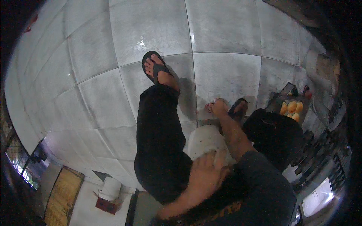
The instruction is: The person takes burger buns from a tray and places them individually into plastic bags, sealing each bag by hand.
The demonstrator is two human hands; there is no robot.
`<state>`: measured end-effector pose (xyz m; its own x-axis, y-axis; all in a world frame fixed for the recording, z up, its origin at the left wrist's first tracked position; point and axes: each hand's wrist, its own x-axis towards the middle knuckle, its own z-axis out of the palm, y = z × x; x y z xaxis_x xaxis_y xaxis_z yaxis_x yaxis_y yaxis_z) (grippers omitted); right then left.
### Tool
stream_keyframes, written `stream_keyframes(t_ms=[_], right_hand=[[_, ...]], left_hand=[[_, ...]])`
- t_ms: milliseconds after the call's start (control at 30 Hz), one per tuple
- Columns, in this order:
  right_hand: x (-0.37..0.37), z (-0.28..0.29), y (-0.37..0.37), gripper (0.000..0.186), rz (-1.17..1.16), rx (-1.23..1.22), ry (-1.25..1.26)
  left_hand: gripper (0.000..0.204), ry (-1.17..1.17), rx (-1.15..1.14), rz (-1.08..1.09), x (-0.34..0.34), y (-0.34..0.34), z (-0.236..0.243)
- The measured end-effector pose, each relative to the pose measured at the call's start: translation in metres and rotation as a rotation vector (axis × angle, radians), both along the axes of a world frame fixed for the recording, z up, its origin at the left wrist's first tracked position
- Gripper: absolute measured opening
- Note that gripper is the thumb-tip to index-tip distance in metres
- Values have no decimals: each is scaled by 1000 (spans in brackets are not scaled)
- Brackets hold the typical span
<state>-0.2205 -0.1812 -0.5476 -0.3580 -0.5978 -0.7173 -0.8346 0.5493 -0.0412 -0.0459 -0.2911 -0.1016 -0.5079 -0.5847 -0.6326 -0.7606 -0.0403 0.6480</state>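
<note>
Between my legs stands a white, rounded object (205, 140) with small dark specks; I cannot tell its exact kind. My left hand (205, 171) lies over its near side, fingers stretched out and slightly blurred. Past its far right side, my right hand (220, 107) reaches down close to the tiled floor (226, 71), near my right foot. Its fingers are closed around a small reddish thing (209, 107) with a bit of white at it, too small to name.
My left foot in a black flip-flop (154, 69) is stretched forward; the right flip-flop (238, 107) is beside my right hand. Several yellow-orange round items (292, 108) sit in a container at the right. At lower left are a wooden panel (65, 196) and a dark red box (106, 206).
</note>
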Motion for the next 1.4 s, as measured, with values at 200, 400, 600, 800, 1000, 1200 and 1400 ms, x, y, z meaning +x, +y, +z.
stream_keyframes(t_ms=[200, 400, 600, 800, 1000, 1200, 1400], right_hand=[[20, 31, -29, 38, 318, -17, -122], [15, 10, -18, 37, 267, -113, -151], [15, 131, -78, 29, 534, 287, -504], [13, 284, -136, 26, 864, -175, -634], [7, 417, -124, 28, 616, -275, -923], [-78, 465, -91, 53, 240, -746, -989], [-173, 602, -22, 60, 110, -480, -2486]], left_hand=[[56, 239, 81, 132, 6, -11, 1], [59, 89, -25, 107, 6, -1, -3], [57, 90, -176, 140, -7, 11, -16], [47, -183, -480, 336, 6, 5, -74], [26, 156, -336, 376, 39, 53, -95], [14, 407, -58, 729, 18, 59, -80], [19, 486, -46, 942, 25, 59, -68]])
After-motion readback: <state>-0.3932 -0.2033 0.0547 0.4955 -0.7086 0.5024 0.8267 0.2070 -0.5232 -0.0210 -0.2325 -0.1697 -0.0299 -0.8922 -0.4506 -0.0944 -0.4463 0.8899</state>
